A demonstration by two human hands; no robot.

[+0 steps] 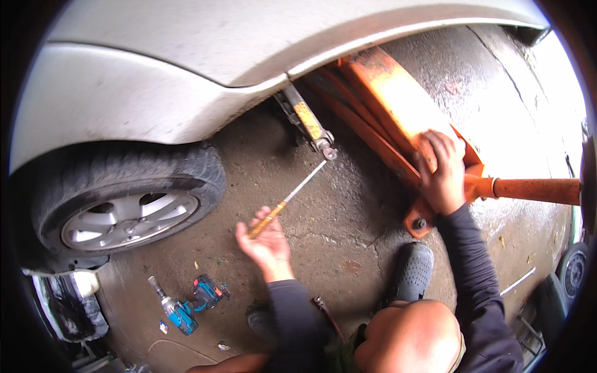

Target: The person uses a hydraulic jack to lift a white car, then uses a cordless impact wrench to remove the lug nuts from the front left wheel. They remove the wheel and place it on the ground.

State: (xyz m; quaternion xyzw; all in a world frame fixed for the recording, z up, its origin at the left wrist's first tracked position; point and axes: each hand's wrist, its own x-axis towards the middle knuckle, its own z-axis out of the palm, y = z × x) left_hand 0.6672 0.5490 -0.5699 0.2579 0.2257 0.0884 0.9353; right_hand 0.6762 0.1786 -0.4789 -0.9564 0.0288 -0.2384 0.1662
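Left hand (pixel 268 248) with a metal rod (pixel 288 200), right hand (pixel 445 171) on an orange floor jack (pixel 395 93).
The left grip is palm-up and loosely unfolded, the rod's yellowish handle lying across it; the rod slants far and right to the end eye of a narrow jack (pixel 305 121) under the pale car (pixel 155 99), though whether its tip touches is unclear. The right grip lies over the orange jack's near end, fingers spread against the metal rather than wrapped round it. To the left stands a wheel (pixel 130 225); nearer, a blue cordless power tool (pixel 182 316) lies on the floor (pixel 323 217).
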